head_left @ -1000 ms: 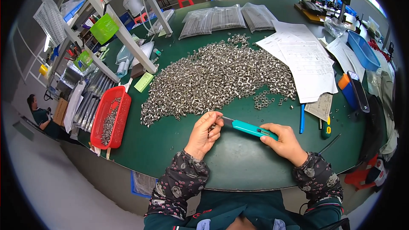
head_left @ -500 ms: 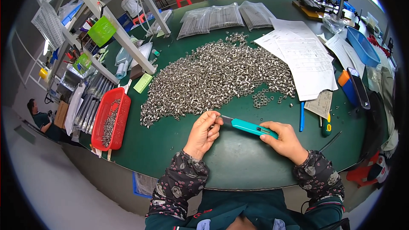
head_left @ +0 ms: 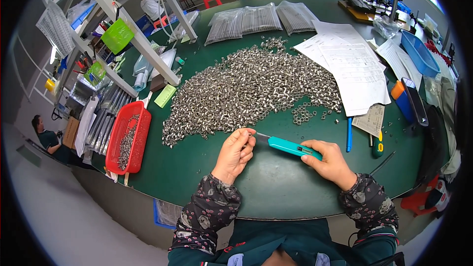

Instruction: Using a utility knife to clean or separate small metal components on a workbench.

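Teal utility knife held in right hand, fingers wrapped round the handle end, blade tip pointing left toward left hand. Left hand fingertips pressed together, pinching what looks like one small metal piece at the blade tip; the piece itself is too small to tell. Both hands over the green desk, near its front edge, just in front of the big pile of small metal sleeves spread across the middle.

To do it well, judged: keep the blade angled away from the pinching fingertips, steady the knife hand on the desk, small strokes only.

Around: red basket with more parts at the left edge, loose nuts just behind the knife, blue pen and a yellow-green handled tool right of the knife hand, papers toward the right, bagged parts at the far edge, blue tray at far right. Nothing blocks the hands; the pile's front edge lies close to the left hand.
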`<state>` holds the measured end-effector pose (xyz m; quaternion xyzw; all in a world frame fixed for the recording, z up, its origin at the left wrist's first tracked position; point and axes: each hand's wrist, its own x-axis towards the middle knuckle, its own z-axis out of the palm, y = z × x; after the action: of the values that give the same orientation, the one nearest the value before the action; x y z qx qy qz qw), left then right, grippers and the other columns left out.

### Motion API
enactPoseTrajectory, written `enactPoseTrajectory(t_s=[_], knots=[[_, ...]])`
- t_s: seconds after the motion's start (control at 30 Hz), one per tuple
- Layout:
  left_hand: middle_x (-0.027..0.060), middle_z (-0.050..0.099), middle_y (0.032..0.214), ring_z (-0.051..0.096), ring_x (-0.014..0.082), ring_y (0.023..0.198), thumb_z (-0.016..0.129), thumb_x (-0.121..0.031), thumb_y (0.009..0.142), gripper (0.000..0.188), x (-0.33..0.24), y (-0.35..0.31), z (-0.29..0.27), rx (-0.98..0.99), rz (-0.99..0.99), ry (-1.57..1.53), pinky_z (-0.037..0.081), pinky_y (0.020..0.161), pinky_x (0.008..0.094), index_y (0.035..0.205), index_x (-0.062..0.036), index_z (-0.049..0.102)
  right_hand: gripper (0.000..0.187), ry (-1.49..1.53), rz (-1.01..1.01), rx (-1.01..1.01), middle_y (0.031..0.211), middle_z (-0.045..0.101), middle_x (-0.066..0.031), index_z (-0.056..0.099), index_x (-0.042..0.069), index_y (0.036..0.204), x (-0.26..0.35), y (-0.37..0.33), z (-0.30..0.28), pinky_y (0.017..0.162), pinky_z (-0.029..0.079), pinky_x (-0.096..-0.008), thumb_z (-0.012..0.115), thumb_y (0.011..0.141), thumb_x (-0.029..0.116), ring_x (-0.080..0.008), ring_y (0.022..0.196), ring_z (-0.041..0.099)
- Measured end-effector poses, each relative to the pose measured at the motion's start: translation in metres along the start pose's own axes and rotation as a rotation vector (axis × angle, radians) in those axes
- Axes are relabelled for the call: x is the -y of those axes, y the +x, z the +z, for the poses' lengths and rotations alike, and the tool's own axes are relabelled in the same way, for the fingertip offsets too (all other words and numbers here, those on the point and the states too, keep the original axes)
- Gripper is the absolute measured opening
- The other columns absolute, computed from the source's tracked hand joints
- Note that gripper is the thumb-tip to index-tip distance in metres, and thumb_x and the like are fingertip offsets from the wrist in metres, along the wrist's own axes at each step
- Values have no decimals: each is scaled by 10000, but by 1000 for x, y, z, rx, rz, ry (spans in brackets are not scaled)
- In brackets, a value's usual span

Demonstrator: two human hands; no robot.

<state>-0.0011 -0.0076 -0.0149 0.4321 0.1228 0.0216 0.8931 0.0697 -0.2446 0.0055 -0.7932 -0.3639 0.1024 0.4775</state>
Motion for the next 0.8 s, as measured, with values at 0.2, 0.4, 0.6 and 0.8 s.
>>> enactPoseTrajectory(t_s=[0.2, 0.4, 0.6, 0.8], knots=[[0, 431, 681, 302, 22, 462, 439, -190, 889, 164, -1, -1, 2, -5, -2, 4, 222, 350, 142, 917, -40, 500, 276, 0, 13, 10, 825, 596, -156, 576, 29, 947, 2, 0, -1, 651, 446, -356, 599, 732, 201, -311, 746, 574], [20, 455, 723, 312, 25, 465, 443, -163, 884, 141, -1, -1, 2, -3, -1, -22, 225, 352, 146, 923, -41, 500, 278, -9, 17, 10, 834, 597, -154, 576, 32, 948, 2, 0, -1, 654, 448, -357, 600, 730, 203, -311, 751, 574], [41, 486, 748, 317, 31, 449, 425, -133, 882, 141, -1, 0, 0, 17, 3, -55, 224, 348, 150, 939, -31, 504, 281, -6, 28, 15, 835, 597, -151, 577, 34, 948, 2, 0, -1, 653, 448, -356, 602, 729, 207, -309, 752, 575], [43, 493, 738, 315, 32, 442, 416, -127, 884, 155, -2, -1, 1, 9, -8, -52, 228, 346, 151, 958, -28, 509, 281, 0, 30, 16, 830, 597, -152, 577, 34, 948, 2, 0, -1, 652, 447, -356, 602, 728, 207, -308, 749, 575]])
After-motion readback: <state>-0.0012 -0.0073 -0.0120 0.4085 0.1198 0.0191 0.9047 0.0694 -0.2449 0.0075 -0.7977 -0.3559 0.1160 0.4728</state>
